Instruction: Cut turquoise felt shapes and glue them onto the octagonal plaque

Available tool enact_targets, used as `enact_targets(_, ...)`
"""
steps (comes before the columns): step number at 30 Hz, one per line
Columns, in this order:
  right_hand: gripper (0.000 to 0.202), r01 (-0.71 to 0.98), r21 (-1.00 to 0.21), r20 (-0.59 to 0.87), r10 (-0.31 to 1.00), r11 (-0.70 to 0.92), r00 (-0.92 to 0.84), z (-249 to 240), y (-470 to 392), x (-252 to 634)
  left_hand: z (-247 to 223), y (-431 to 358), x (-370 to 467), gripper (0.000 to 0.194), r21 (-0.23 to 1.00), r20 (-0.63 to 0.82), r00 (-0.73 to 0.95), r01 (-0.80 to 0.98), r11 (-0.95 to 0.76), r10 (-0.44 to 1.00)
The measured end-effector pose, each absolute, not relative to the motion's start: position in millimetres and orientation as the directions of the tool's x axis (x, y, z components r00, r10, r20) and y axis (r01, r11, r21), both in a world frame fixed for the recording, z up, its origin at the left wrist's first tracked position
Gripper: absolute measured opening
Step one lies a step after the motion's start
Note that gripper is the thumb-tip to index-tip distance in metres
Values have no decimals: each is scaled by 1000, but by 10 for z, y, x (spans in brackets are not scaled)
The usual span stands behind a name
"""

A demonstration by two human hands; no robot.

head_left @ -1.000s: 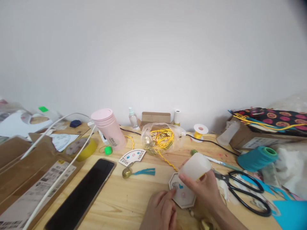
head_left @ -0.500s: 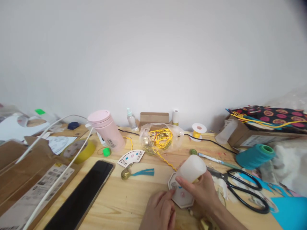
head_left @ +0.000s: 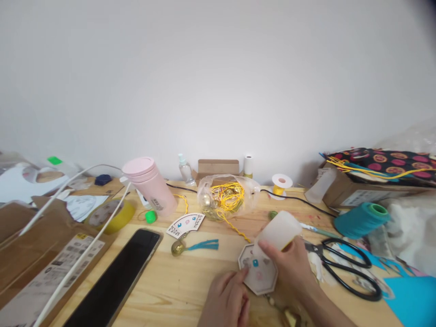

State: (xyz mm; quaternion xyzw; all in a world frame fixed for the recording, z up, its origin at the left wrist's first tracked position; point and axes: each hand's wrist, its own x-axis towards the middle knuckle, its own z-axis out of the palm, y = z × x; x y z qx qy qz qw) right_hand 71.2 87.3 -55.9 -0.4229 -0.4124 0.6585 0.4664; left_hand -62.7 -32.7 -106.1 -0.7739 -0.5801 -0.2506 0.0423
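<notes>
My right hand (head_left: 296, 261) is closed round a translucent white squeeze bottle (head_left: 281, 229), tilted with its lower end over a white octagonal plaque (head_left: 269, 279). The plaque lies on the table and carries small blue and pink gems. At its left edge, the index finger of my left hand (head_left: 228, 295) presses on it while the other fingers curl in. A twisted yellow cord (head_left: 238, 230) runs from the plaque's top; beads and a brass-coloured piece (head_left: 291, 316) lie below it. Left of them rest a fan-shaped plaque (head_left: 185, 225) and a bell with blue tassel (head_left: 177, 248).
Black-handled scissors (head_left: 350, 268) and a teal thread cone (head_left: 363, 221) lie to the right. A phone (head_left: 116, 277), a pink tumbler (head_left: 150, 186) and a cardboard box (head_left: 51, 272) stand on the left. Behind sits a plastic bag of yellow cord (head_left: 227, 197).
My right hand has moved the bottle slightly up and to the right, so more of the octagonal plaque and its blue gem shows. My left hand has stayed in place.
</notes>
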Motion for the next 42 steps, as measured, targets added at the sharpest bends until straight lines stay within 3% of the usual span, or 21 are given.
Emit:
enact_targets(4,30,-454,-845,-233,959,-281,-160,-583,1020,782,-984,-342,-655,14,306,459,112,912,-275,881)
enact_targets(9,34,-609,-724,-290,944,-325,-160,-607,1091,824,-842,-182,-624,8,406,442,-56,903,-144,896)
enact_targets(14,33,-651,-678,-299,937,-342,-181,-602,1073,833,-853,-10,-556,8,424,413,-127,903,-67,902)
enact_targets(23,29,-679,-635,-316,926,-368,-205,-588,1089,838,-970,36,-612,7,363,470,-73,924,-117,879)
enact_targets(29,29,-688,-623,-328,923,-373,-204,-573,1092,839,-937,-5,-606,9,431,426,-136,900,-68,895)
enact_targets(32,29,-690,-621,-335,922,-372,-195,-571,1087,845,-909,-50,-643,17,361,476,-46,921,-148,878)
enact_targets(36,29,-694,-614,-342,919,-375,-194,-563,1087,848,-985,-105,-712,34,171,499,132,954,-247,857)
enact_targets(42,30,-694,-613,-348,917,-378,-193,-557,1089,853,-1156,-138,-769,36,102,498,178,960,-261,849)
